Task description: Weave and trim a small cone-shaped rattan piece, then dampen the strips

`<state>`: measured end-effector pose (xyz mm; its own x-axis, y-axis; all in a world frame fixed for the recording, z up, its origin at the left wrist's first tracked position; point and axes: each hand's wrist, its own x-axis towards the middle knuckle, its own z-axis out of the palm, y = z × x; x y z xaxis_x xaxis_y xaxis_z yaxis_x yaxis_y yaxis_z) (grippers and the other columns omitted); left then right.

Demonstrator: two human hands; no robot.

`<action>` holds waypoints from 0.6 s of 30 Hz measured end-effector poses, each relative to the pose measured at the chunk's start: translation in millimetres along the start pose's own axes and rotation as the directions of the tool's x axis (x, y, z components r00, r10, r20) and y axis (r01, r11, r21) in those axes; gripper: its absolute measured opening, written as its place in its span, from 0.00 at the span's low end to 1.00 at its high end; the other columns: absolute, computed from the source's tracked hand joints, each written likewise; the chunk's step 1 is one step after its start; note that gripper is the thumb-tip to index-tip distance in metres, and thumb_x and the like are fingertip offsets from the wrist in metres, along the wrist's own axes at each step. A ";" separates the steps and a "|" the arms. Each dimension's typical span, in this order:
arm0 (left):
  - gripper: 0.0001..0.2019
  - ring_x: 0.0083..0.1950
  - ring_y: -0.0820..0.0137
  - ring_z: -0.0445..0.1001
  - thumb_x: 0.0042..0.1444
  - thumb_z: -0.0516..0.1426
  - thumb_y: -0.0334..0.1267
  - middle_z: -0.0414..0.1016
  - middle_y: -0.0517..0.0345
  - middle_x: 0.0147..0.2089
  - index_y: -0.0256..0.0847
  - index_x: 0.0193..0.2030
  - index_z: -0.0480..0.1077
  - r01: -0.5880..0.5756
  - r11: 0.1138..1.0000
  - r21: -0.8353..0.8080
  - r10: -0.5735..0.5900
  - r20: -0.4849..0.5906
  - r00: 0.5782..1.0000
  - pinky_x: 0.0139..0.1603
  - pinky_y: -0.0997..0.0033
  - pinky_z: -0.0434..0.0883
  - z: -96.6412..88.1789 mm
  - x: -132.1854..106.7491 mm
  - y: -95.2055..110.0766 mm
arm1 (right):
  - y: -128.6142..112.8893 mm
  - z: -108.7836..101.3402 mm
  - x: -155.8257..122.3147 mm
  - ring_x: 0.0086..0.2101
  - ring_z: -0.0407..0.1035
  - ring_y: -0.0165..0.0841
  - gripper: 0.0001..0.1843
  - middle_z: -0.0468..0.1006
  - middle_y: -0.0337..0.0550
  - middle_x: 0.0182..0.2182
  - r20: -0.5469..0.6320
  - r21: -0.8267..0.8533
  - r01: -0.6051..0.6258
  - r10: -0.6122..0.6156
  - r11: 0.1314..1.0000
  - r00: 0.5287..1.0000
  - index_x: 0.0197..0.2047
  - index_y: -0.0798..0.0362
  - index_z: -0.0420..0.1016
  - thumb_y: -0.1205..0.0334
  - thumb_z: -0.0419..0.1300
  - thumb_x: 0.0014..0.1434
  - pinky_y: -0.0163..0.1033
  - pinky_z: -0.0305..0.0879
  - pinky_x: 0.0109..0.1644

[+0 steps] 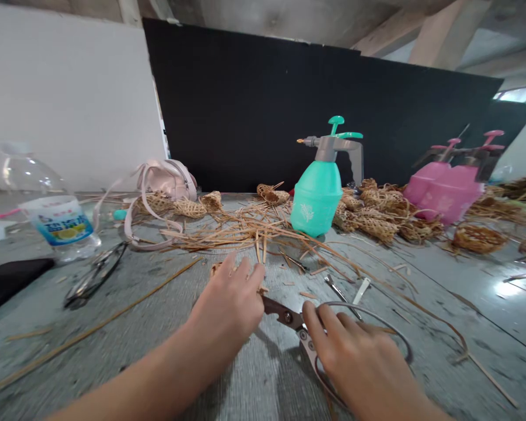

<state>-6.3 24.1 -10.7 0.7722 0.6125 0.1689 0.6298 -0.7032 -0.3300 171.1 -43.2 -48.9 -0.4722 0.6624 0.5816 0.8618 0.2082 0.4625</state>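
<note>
The left-hand fingers (245, 275) are closed narrowly on a small pale woven-straw piece (215, 269), located at 11 o'clock from dark steel scissors (284, 313), whose looped handle is held by curled right-hand fingers (319, 327) above the grey wooden worktop (486, 327).

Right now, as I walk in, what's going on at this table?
At a worn grey table, the right hand holds a pair of scissors whose blades reach toward the left hand, which holds a small woven piece. Loose thin strips lie scattered ahead, beside a teal pump sprayer and more woven pieces.
</note>
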 end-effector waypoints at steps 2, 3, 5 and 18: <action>0.06 0.44 0.53 0.71 0.53 0.58 0.28 0.73 0.43 0.43 0.34 0.29 0.76 0.089 0.996 0.029 -0.090 0.051 0.995 0.45 0.50 0.68 -1.1 0.9 5.9 | -3.4 0.6 -0.1 0.17 0.65 0.32 0.19 0.71 0.40 0.19 -0.020 -0.002 -0.017 0.017 1.000 1.000 0.32 0.58 0.76 0.77 0.54 0.33 0.35 0.54 0.16; 0.05 0.44 0.53 0.72 0.53 0.58 0.28 0.73 0.42 0.43 0.33 0.30 0.76 0.116 0.993 0.028 -0.117 0.064 0.991 0.42 0.53 0.70 -1.5 1.1 7.6 | -4.6 0.1 0.4 0.17 0.65 0.32 0.19 0.71 0.40 0.19 -0.020 -0.001 -0.022 0.022 1.000 1.000 0.32 0.58 0.76 0.77 0.54 0.33 0.34 0.54 0.17; 0.06 0.43 0.54 0.73 0.53 0.57 0.27 0.73 0.41 0.44 0.32 0.31 0.76 0.155 0.987 0.032 -0.157 0.096 0.983 0.40 0.56 0.71 -2.2 1.5 8.8 | -5.6 -1.8 2.0 0.17 0.64 0.30 0.19 0.71 0.39 0.19 -0.024 0.011 0.001 -0.001 1.000 1.000 0.31 0.58 0.76 0.77 0.53 0.33 0.34 0.54 0.16; 0.07 0.42 0.59 0.68 0.53 0.59 0.32 0.73 0.52 0.35 0.38 0.25 0.74 0.110 0.993 0.047 -0.116 0.136 0.984 0.37 0.61 0.64 5.6 4.2 9.2 | -6.9 -12.4 4.1 0.17 0.65 0.29 0.14 0.72 0.41 0.21 0.110 0.036 0.014 -0.018 0.999 0.994 0.32 0.57 0.74 0.75 0.56 0.39 0.31 0.53 0.16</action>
<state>2.3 22.3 -18.2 0.6756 0.7331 0.0779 0.7064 -0.6135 -0.3530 160.9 -50.9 -41.4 -0.4645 0.7337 0.4959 0.8610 0.2432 0.4467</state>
